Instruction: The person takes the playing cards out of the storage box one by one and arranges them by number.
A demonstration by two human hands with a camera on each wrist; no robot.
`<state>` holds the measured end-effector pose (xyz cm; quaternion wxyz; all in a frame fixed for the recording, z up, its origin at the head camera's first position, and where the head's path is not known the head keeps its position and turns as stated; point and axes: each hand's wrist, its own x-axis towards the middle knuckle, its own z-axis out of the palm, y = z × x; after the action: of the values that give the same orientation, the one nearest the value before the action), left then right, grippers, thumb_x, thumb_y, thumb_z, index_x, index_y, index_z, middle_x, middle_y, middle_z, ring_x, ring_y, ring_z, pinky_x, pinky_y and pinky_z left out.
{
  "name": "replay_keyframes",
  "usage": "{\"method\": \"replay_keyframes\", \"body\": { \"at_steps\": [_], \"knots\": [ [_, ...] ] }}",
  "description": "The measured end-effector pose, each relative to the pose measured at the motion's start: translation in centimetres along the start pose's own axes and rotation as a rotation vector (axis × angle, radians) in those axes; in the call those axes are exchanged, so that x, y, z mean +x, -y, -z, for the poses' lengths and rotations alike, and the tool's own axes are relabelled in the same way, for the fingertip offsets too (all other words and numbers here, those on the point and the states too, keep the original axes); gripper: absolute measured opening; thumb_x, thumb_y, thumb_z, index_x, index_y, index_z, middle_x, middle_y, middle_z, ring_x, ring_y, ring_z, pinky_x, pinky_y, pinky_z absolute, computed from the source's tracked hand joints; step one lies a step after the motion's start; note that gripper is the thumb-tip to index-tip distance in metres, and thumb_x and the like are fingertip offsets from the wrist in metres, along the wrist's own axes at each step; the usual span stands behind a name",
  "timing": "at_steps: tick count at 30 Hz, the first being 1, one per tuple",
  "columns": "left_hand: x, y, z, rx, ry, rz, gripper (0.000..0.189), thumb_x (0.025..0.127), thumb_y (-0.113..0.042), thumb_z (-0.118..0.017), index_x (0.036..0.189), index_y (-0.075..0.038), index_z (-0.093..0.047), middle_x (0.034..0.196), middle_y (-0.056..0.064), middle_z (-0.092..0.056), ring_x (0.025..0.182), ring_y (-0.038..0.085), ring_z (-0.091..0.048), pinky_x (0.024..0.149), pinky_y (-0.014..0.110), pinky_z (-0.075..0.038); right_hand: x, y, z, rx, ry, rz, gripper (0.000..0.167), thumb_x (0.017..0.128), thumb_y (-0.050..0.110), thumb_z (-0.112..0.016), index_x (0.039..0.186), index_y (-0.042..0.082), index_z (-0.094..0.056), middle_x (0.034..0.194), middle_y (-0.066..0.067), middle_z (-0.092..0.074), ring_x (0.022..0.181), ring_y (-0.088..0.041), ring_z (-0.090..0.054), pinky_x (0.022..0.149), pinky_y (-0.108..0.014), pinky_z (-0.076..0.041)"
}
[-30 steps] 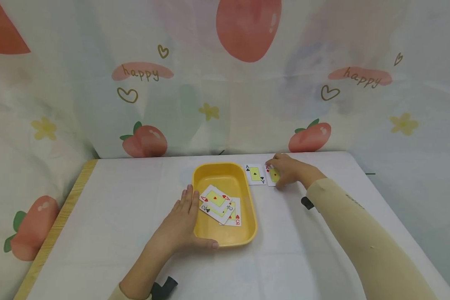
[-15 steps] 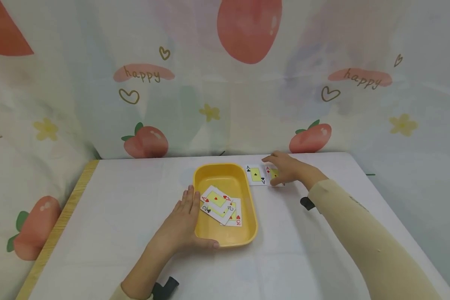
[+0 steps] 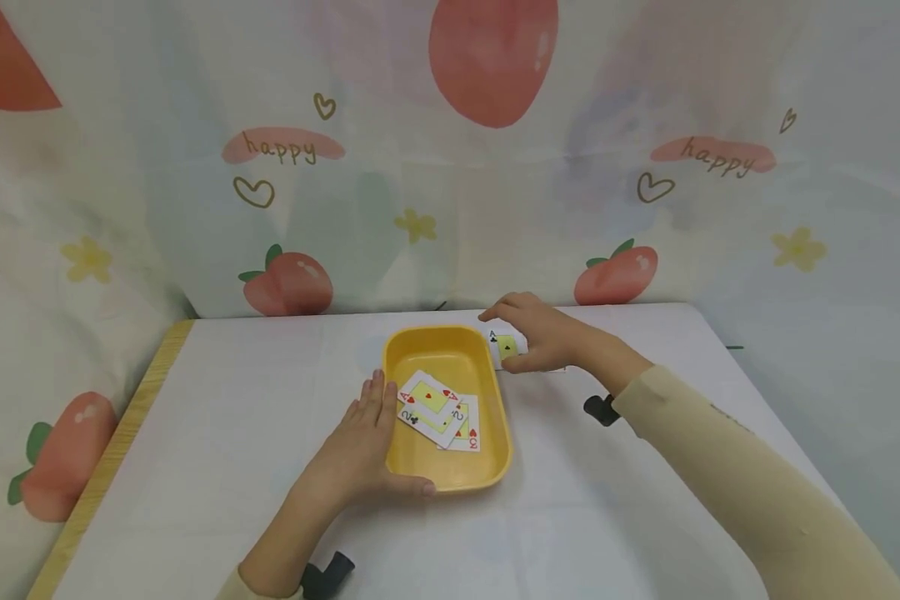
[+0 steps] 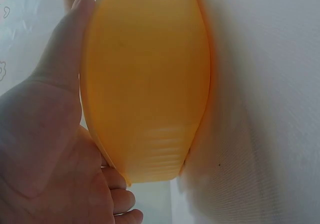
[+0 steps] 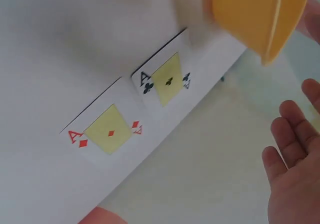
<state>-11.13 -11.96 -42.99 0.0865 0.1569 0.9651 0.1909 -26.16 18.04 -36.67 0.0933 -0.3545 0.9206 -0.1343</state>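
Note:
My left hand [image 3: 356, 454] rests against the near left corner of a yellow plastic tray [image 3: 450, 475], fingers straight along its left side, thumb along the near rim. Inside lie overlapping playing cards: an ace of hearts [image 3: 429, 395] on top, a two of clubs [image 3: 429, 429] under it and another heart card [image 3: 471, 440] beneath. My right hand [image 3: 543, 335] hovers, fingers spread and holding nothing, over the ace of clubs [image 3: 506, 345] right of the tray. In the right wrist view, the ace of diamonds [image 5: 111, 133] lies face up beside that ace; the hand mostly hides it in the head view.
The white tabletop [image 3: 255, 417] ends at a back edge close behind the cards. A printed fabric backdrop [image 3: 390, 208] hangs there. A wooden strip [image 3: 112, 458] runs along the left edge.
My right hand has left the ace of diamonds and moved left over the ace of clubs, with its fingers spread wider. The left hand, the tray and its cards have stayed put.

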Motion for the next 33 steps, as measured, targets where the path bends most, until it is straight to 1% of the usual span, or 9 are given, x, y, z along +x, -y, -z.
{"method": "replay_keyframes", "body": {
  "at_steps": [3, 6, 9, 11, 13, 20, 25, 30, 33],
  "knots": [
    [0.0, 0.0, 0.0, 0.002, 0.002, -0.002, 0.148, 0.055, -0.085, -0.074, 0.159, 0.000, -0.011, 0.166, 0.017, 0.006, 0.154, 0.032, -0.002, 0.124, 0.047, -0.016, 0.2, 1.4, -0.1, -0.045, -0.019, 0.070, 0.063, 0.079, 0.027, -0.072, 0.138, 0.012, -0.056, 0.131, -0.005, -0.054, 0.121, -0.025, -0.045, 0.103, -0.046, -0.045],
    [0.0, 0.1, 0.0, 0.012, 0.002, -0.003, 0.149, 0.055, -0.087, -0.073, 0.159, 0.000, -0.011, 0.166, 0.018, 0.006, 0.154, 0.032, -0.002, 0.124, 0.047, -0.016, 0.6, 2.7, -0.5, -0.114, -0.042, 0.148, 0.060, 0.076, 0.025, -0.072, 0.133, 0.011, -0.059, 0.122, -0.004, -0.056, 0.112, -0.023, -0.047, 0.097, -0.042, -0.046],
    [0.0, 0.2, 0.1, 0.012, 0.001, -0.006, 0.149, 0.055, -0.087, -0.072, 0.159, 0.000, -0.010, 0.166, 0.018, 0.006, 0.154, 0.033, -0.002, 0.123, 0.048, -0.017, 1.0, 3.7, -1.2, -0.178, -0.052, 0.218, 0.060, 0.073, 0.025, -0.072, 0.130, 0.010, -0.060, 0.121, -0.005, -0.057, 0.110, -0.023, -0.048, 0.098, -0.041, -0.044],
    [0.0, 0.2, 0.1, 0.007, 0.000, -0.011, 0.148, 0.055, -0.086, -0.072, 0.159, 0.000, -0.011, 0.166, 0.019, 0.005, 0.154, 0.034, -0.003, 0.123, 0.048, -0.018, 1.3, 4.2, -1.7, -0.214, -0.030, 0.238, 0.060, 0.073, 0.027, -0.072, 0.131, 0.012, -0.060, 0.123, -0.003, -0.056, 0.113, -0.022, -0.048, 0.102, -0.040, -0.043],
    [0.0, 0.2, 0.1, 0.005, 0.003, -0.012, 0.148, 0.056, -0.086, -0.072, 0.159, 0.000, -0.010, 0.166, 0.019, 0.006, 0.154, 0.034, -0.003, 0.123, 0.048, -0.017, 1.6, 4.7, -2.2, -0.238, 0.000, 0.249, 0.062, 0.074, 0.029, -0.072, 0.133, 0.015, -0.058, 0.127, -0.001, -0.055, 0.117, -0.021, -0.048, 0.106, -0.039, -0.042],
    [0.0, 0.2, 0.0, 0.021, 0.004, -0.016, 0.148, 0.056, -0.088, -0.070, 0.159, -0.001, -0.010, 0.166, 0.018, 0.007, 0.154, 0.033, -0.002, 0.124, 0.047, -0.016, 2.8, 6.5, -3.7, -0.274, 0.103, 0.260, 0.066, 0.075, 0.027, -0.071, 0.138, 0.019, -0.056, 0.133, 0.000, -0.054, 0.122, -0.018, -0.048, 0.109, -0.037, -0.041],
    [0.0, 0.3, 0.0, 0.022, -0.004, -0.027, 0.148, 0.056, -0.090, -0.067, 0.159, -0.001, -0.010, 0.166, 0.019, 0.006, 0.154, 0.033, -0.002, 0.123, 0.048, -0.017, 3.5, 7.5, -4.5, -0.289, 0.164, 0.266, 0.071, 0.072, 0.029, -0.076, 0.140, 0.021, -0.055, 0.135, 0.001, -0.053, 0.124, -0.018, -0.047, 0.110, -0.035, -0.041],
    [-0.1, 0.5, -0.1, 0.019, -0.017, -0.040, 0.147, 0.057, -0.090, -0.067, 0.159, -0.001, -0.010, 0.166, 0.020, 0.004, 0.154, 0.033, -0.002, 0.123, 0.049, -0.018, 4.3, 7.9, -5.4, -0.281, 0.219, 0.247, 0.075, 0.072, 0.033, -0.080, 0.142, 0.023, -0.054, 0.140, 0.002, -0.051, 0.125, -0.017, -0.046, 0.112, -0.035, -0.040],
    [0.0, 0.5, -0.1, 0.020, -0.015, -0.041, 0.147, 0.058, -0.090, -0.067, 0.159, -0.001, -0.008, 0.166, 0.019, 0.006, 0.154, 0.033, -0.002, 0.123, 0.049, -0.017, 4.7, 7.9, -5.9, -0.295, 0.241, 0.238, 0.074, 0.074, 0.035, -0.079, 0.142, 0.024, -0.054, 0.143, 0.002, -0.049, 0.126, -0.017, -0.045, 0.114, -0.034, -0.037]
  ]
}}
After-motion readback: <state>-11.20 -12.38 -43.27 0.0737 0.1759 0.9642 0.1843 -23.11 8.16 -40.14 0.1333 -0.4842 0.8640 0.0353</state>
